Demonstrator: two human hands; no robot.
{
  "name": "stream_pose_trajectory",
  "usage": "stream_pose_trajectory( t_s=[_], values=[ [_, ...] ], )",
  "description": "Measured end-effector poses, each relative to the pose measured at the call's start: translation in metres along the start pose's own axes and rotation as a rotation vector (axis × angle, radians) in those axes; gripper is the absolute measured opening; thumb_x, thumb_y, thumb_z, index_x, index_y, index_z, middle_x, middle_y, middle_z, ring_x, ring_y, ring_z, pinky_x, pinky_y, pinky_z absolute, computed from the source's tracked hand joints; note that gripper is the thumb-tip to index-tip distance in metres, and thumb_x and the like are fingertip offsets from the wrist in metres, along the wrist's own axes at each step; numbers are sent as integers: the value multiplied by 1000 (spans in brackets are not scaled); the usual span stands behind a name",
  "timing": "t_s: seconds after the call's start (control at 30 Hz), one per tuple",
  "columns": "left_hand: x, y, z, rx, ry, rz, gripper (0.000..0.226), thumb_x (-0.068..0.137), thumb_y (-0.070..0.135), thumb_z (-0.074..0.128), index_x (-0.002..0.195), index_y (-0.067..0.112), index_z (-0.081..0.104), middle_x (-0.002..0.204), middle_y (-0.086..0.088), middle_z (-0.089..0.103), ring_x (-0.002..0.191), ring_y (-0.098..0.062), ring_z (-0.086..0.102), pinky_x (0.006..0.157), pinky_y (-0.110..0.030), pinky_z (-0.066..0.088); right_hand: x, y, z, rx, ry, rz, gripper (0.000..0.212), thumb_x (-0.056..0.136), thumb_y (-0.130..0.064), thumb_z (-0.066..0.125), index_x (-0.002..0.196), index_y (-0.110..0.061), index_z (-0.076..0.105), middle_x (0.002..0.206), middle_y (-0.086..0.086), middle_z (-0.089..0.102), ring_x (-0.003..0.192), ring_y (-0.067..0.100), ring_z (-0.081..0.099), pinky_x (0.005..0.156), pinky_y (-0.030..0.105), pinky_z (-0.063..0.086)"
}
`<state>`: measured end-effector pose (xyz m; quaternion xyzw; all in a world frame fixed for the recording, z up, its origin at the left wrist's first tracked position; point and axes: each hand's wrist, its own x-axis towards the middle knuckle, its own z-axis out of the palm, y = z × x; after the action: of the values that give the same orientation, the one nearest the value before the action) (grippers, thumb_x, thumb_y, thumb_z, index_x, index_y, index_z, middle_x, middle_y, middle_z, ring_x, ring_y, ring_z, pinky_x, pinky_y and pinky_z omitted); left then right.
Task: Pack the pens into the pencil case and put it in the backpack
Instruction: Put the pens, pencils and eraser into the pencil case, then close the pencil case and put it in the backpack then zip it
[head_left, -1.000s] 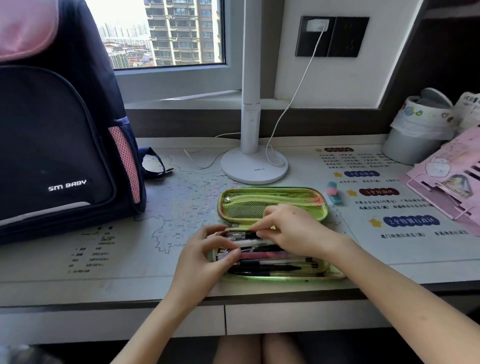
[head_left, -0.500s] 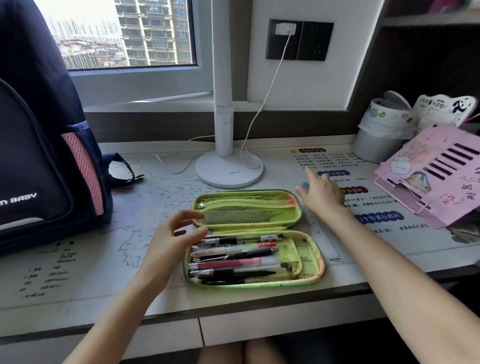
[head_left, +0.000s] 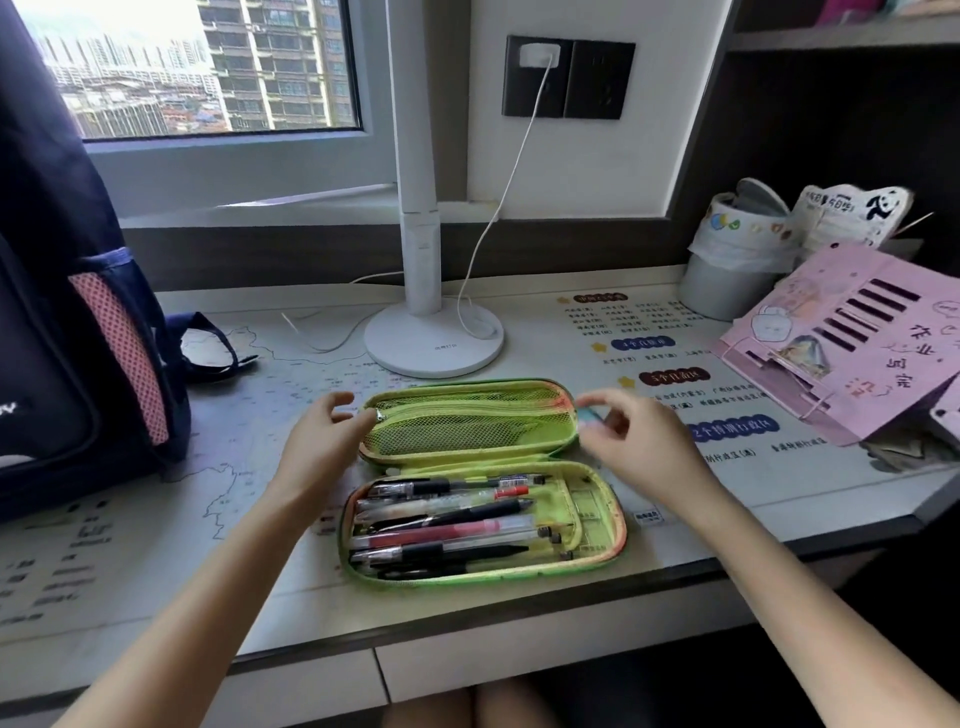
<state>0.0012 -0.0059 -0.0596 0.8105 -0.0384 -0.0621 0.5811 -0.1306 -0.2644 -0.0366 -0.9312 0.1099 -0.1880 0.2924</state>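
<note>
Both hands hovered over the far half of the open case: the left hand (head_left: 319, 441) sat at the left end of the lid, fingers loosely curled and holding nothing, one fingertip right by the zip pull, though contact could not be made out. At the lid's right end, the right hand (head_left: 636, 447) pinched a small teal piece (head_left: 589, 415) between thumb and fingertips; it was too blurred to name. The green pencil case (head_left: 615, 525) lay flat and fully unzipped at the centre of the frame, near the front edge of the desk (head_left: 156, 545). Its mesh-pocket lid (head_left: 467, 423) was folded back toward the window (head_left: 208, 67). The nearer half held the pens (head_left: 441, 525), black, red and clear ones lying side by side lengthwise, with the right end of that half bare. At the left edge of the frame stood the dark backpack (head_left: 52, 338), upright, with a pink mesh side pocket, well apart from the case. Just behind the case rested the round base of a white lamp (head_left: 434, 343). A white cable (head_left: 519, 156) ran up from it to a dark wall socket (head_left: 597, 78). At the right, a white tub (head_left: 727, 280) stood behind a tilted pink board (head_left: 872, 332).
</note>
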Motion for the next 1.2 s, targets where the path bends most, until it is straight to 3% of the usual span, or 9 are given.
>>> stream_pose_trajectory(
  t_s=[0.17, 0.23, 0.37, 0.57, 0.73, 0.87, 0.97, 1.1, 1.2],
  values=[
    [23, 15, 15, 324, 46, 15, 49, 83, 25, 56, 125, 2, 46, 118, -20, 58, 99, -30, 57, 88, -40, 47, -38, -19, 14, -251, -114, -88, 32, 86, -21, 51, 116, -27, 58, 92, -5, 68, 80, 13, 62, 70, 26, 49],
    [29, 18, 19, 365, -5, 2, 35, 81, 20, 56, 107, -2, 58, 91, -20, 60, 77, -28, 58, 72, -37, 48, -39, -18, 16, -312, -81, -104, 32, 88, -26, 50, 120, -25, 55, 92, -2, 68, 81, 18, 59, 69, 28, 45],
    [38, 18, 21, 297, -57, -46, 14, 83, 13, 54, 77, 3, 60, 70, -14, 52, 61, -22, 45, 60, -30, 35, -46, -12, 4, -232, 6, -113, 33, 84, -39, 60, 116, -29, 55, 79, -11, 59, 70, 9, 49, 64, 23, 36],
    [42, 26, 12, 82, -138, -45, 10, 89, 13, 53, 85, 6, 58, 68, -5, 51, 56, -16, 44, 45, -21, 37, -62, -12, 4, -320, -130, -203, 43, 77, -63, 53, 112, -40, 53, 92, -15, 63, 90, 10, 54, 67, 23, 32],
    [28, 36, -3, -19, -305, 21, 21, 80, 25, 66, 94, 10, 62, 86, -6, 63, 74, -20, 59, 69, -33, 50, -59, -8, -3, -305, -154, -247, 47, 83, -63, 43, 123, -42, 52, 87, -27, 53, 83, 5, 47, 68, 22, 34],
    [9, 49, -12, 4, -368, 164, 16, 76, 24, 69, 91, 19, 69, 96, -9, 71, 89, -21, 65, 83, -33, 53, -31, 2, -6, -223, 137, -99, 52, 86, -43, 54, 134, -26, 44, 104, -3, 63, 91, 13, 57, 73, 23, 45],
    [-5, 55, -20, -9, -438, 190, 26, 65, 29, 70, 90, 24, 71, 93, -2, 74, 87, -13, 68, 78, -22, 56, 3, 5, -5, -164, 17, 60, 66, 87, -35, 61, 143, -24, 29, 127, 7, 54, 112, 27, 55, 86, 38, 47],
    [-9, 60, -27, 67, -343, 246, 15, 75, 22, 67, 90, 27, 69, 88, 5, 73, 80, -8, 68, 69, -17, 54, 42, -7, -3, -47, -50, -45, 8, 89, -13, 59, 93, -11, 65, 85, 8, 67, 83, 30, 64, 68, 40, 54],
    [-3, 66, -31, 19, -267, 240, 20, 78, 19, 65, 98, 18, 68, 91, 1, 71, 83, -11, 65, 68, -17, 55, 63, -19, -8, -6, 18, -110, 8, 87, -9, 60, 83, -9, 67, 76, 6, 65, 73, 26, 62, 64, 38, 53]
  ],
)
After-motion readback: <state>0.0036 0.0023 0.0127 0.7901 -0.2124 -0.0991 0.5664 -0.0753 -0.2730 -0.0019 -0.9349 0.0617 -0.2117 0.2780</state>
